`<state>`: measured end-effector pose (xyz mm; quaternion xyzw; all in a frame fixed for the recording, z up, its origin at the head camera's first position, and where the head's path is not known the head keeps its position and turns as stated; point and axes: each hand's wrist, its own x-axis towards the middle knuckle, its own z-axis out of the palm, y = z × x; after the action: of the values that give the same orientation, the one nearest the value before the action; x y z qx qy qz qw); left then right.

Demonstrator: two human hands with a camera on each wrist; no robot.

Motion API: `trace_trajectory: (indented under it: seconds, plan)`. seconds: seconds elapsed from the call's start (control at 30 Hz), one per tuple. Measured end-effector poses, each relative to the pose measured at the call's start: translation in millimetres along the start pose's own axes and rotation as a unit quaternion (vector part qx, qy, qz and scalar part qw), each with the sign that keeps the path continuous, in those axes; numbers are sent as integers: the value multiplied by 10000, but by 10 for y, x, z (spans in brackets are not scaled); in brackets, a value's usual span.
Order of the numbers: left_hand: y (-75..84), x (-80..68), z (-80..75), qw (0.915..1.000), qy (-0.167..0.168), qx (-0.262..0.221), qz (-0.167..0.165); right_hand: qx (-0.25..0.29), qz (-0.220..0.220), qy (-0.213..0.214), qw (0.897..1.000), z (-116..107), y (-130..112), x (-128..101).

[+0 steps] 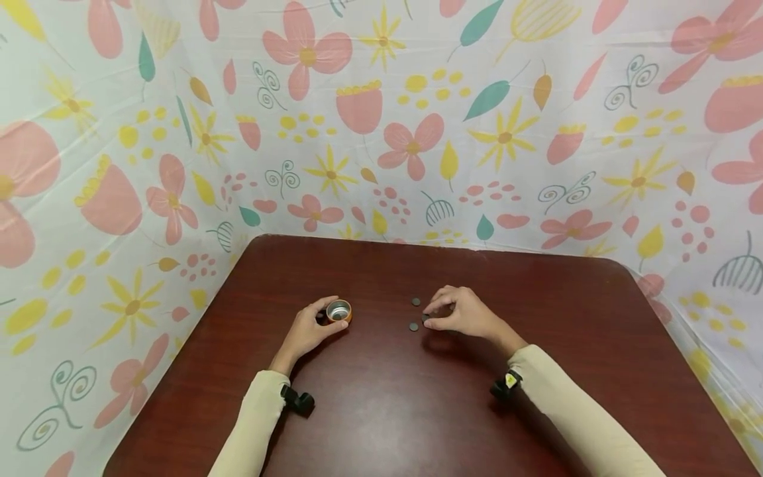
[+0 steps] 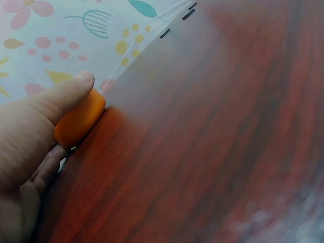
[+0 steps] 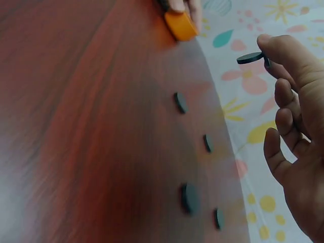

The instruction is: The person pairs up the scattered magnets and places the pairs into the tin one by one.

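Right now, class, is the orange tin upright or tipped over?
Upright. The head view shows the tin standing on the table with its open mouth facing up, steadied by the left hand.

Head cam looks fwd and down from above onto the table [image 1: 381, 411], both hands in view, mid-range. Left wrist cam sits v. close behind the left hand [image 2: 25, 147], looking past its thumb. Right wrist cam sits close by the right hand [image 3: 298, 152]. All three share the orange tin [image 3: 180, 25].
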<state>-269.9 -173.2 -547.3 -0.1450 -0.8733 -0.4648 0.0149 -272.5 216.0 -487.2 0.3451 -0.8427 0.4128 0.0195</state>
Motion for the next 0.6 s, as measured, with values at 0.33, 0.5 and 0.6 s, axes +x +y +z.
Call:
trace_trajectory:
  seconds: [0.33,0.5,0.6]
  plan:
    - [3,28,17,9999,-70,-8,-78,461,-217,-369,9980,385,-61,635]
    - [7,21,-6,10000,14,-15,-26,522,-192,-550,9969,632,-105,915]
    - [-3,25,-2,10000,-10,-22,38,607,-59,-498,9969,739,-113,1048]
